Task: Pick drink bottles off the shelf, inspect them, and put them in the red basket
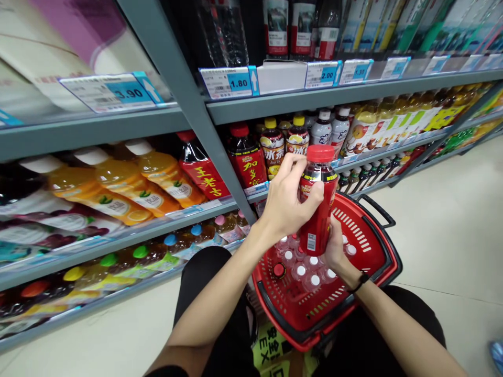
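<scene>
A red-labelled bottle (319, 209) with a red cap stands nearly upright between my two hands, above the basket. My left hand (288, 196) has its thumb and fingers around the upper part of the bottle. From the right and below, my right hand (335, 243) grips its lower side, partly hidden behind it. Under the hands is a red plastic basket (365, 262) with black handles. Inside it are several small clear bottles (313, 280) with white caps and a dark bottle with a red cap (279, 270).
Grey shelves (334, 94) with price tags run along the left and front. A red-labelled bottle (247, 157) stands at the divider, beside iced tea bottles (272, 145). Orange juice bottles (145, 180) lean at the left. My knees flank the basket, with yellow-green packaging (271, 348) below.
</scene>
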`<state>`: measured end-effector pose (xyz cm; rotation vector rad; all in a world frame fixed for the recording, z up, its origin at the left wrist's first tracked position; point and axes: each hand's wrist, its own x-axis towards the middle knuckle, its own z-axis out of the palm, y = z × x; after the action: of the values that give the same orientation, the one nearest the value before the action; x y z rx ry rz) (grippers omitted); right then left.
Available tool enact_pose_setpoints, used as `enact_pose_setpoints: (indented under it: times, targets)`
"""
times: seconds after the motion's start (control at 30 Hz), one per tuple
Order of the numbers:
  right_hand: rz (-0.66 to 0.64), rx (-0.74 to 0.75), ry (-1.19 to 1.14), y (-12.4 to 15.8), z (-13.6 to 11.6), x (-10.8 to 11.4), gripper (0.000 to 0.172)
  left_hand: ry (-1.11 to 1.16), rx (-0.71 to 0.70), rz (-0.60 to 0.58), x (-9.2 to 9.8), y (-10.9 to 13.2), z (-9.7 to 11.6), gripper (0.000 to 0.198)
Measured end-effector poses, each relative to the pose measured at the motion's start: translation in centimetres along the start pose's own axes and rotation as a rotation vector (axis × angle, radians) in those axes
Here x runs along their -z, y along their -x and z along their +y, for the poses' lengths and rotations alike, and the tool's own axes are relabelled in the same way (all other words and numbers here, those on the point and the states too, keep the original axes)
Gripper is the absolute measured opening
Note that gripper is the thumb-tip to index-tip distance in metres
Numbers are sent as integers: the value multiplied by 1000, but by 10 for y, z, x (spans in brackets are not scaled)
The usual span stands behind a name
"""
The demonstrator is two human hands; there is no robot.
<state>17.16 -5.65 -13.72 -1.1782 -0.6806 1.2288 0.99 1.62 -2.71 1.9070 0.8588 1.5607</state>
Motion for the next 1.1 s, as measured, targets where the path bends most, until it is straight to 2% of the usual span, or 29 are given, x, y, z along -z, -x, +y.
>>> enact_pose_setpoints:
  times: [0.17, 0.37, 0.57, 0.7, 0.8, 1.1]
  targets:
    - [46, 11, -53, 1, -3, -7, 38, 5, -4, -4, 0, 0, -1, 45]
    - [54, -11, -56, 4, -15, -17, 38, -3, 31, -6, 2, 1, -1, 56]
    - [-92, -110, -49, 8, -39, -25, 41, 88, 135, 9, 4, 3, -4, 58]
    - [-292, -266, -51, 11, -54, -27, 49, 101, 151, 22, 4, 0, -6, 48]
    - [-433, -296, -53, 12, -59, -27, 59, 129, 151, 22, 2, -2, -6, 46]
    - [-398, -354, -47, 9, -56, -16, 64, 110, 180, -3, 1, 0, -6, 49]
